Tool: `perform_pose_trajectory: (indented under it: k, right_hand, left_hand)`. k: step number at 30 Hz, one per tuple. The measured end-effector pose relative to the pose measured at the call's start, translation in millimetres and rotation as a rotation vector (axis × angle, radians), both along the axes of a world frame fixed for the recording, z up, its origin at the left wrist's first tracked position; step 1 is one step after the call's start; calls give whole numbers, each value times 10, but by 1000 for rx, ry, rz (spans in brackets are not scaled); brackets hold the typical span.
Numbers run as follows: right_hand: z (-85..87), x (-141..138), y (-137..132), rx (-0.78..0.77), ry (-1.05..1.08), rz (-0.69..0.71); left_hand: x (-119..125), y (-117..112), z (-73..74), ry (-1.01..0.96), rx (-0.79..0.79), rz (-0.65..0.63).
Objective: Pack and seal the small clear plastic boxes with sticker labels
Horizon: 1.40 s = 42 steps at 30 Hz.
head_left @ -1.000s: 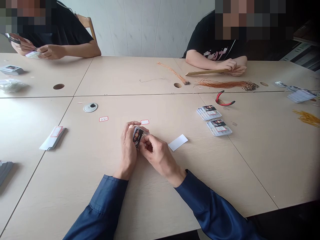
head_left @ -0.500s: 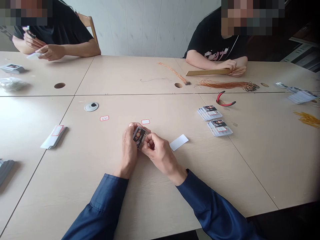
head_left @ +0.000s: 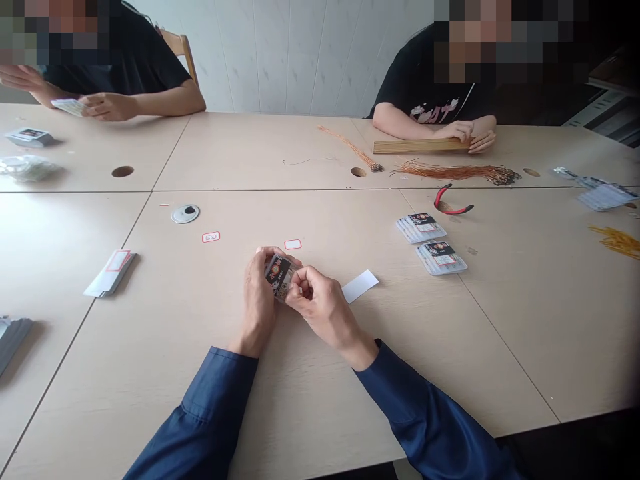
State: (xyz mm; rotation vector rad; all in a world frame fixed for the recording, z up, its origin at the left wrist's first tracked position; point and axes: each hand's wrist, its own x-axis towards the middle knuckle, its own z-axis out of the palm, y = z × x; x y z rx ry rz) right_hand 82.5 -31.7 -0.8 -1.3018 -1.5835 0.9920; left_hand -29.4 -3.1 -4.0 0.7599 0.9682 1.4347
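Just above the table's middle, my left hand point(head_left: 259, 300) grips a small clear packet with a dark printed card inside point(head_left: 279, 275). Its fingers curl over the packet's top edge. My right hand point(head_left: 321, 308) is closed too, pinching the packet's right side with thumb and fingertips. A small red-bordered sticker point(head_left: 293, 245) lies just beyond my fingers, and a blank white slip point(head_left: 360, 286) rests right of my right hand.
Two stacks of the same packets point(head_left: 433, 243) lie to the right, with red-handled pliers point(head_left: 451, 203) and orange cords point(head_left: 450, 171) beyond. Another sticker point(head_left: 211, 237), a round cap point(head_left: 185, 214) and a folded sticker sheet point(head_left: 109, 275) sit left. Two other people work at the far side.
My hands stay in place; the right fingers have closed in tighter on the packet. The person at far left has moved their hands.
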Motion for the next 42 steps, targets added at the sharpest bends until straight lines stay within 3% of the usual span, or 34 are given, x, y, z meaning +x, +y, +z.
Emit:
perform_pose_trajectory:
  k: [14,20,26,30,33,42]
  right_hand:
    - [-12,34,-19,-146,97,11]
    - [69,35,-14,-223,271,0]
    - [65,66,36,-159,387,-87]
    - [32,86,54,-72,388,-74]
    - [20,101,62,-96,417,-74]
    - [66,135,92,-149,494,-121]
  left_hand:
    - [-20,32,21,-213,-58,24]
    - [-52,60,31,-296,-56,47]
    - [-75,69,34,-284,-51,52]
    - [-77,68,43,-274,-61,32]
    - [-78,63,43,-260,-66,29]
    - [-77,13,70,-88,-24,-236]
